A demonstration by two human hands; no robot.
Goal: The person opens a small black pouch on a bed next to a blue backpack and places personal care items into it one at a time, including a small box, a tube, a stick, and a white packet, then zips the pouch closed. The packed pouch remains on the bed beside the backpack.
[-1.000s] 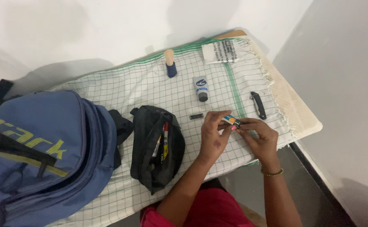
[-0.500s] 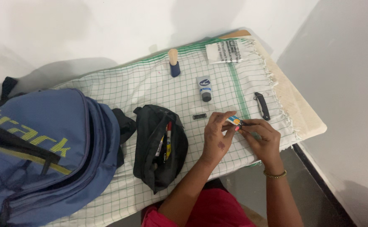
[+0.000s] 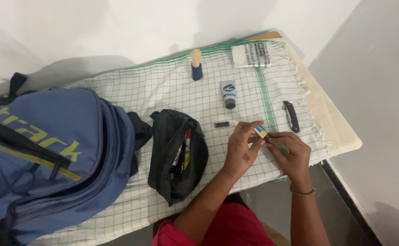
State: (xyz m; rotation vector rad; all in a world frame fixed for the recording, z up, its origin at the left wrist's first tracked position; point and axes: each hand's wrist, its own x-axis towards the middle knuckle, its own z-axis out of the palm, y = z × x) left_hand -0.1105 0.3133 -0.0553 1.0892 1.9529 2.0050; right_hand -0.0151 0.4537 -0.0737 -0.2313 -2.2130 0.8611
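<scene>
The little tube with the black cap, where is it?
In the head view, the little tube lies on the checked cloth toward the far right of the table, just beyond the hands, between the blue-handled brush and the black folding knife.

Both hands meet over the right part of the tabletop point(image 3: 340, 136), on a checked cloth point(image 3: 131, 91). Left hand point(image 3: 241, 148) and right hand point(image 3: 288, 150) pinch a small blue-and-orange item point(image 3: 261, 132) between fingertips. Open black pouch point(image 3: 176, 155) with pens just left. Blue backpack point(image 3: 44, 155) far left. Tube point(image 3: 228, 93), folding knife point(image 3: 291, 116), small clip point(image 3: 222, 124) nearby.
</scene>
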